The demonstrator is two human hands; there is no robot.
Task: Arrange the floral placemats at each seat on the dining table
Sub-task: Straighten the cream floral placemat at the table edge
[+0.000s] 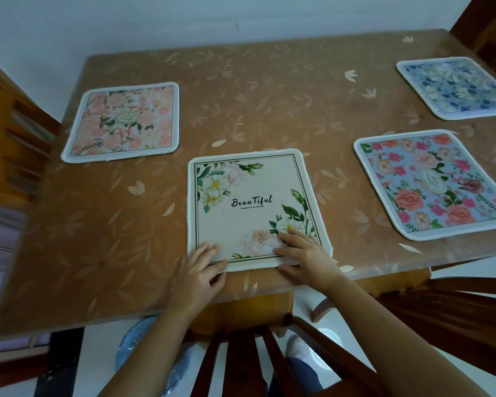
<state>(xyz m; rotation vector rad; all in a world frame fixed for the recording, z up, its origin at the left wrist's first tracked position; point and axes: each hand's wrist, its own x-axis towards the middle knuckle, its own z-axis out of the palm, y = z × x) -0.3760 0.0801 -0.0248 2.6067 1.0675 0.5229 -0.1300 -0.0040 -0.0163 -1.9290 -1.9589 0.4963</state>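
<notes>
While three other placemats point(121, 121) lie at their seats, the left grip point(201, 267) and right grip point(304, 253) press the near edge of the cream placemat point(249, 207), fingers apart and flat, clamping nothing. They are probably squaring it to the surface point(103, 224) edge above the chair point(241, 353).

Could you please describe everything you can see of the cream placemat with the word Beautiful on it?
The cream placemat is a rounded-corner square, fabric-looking, with a thin dark border line, white and blush flowers at opposite corners and "Beautiful" printed centrally. It lies flat on the table by the near edge. The left hand and right hand rest fingers on its near corners.
</notes>
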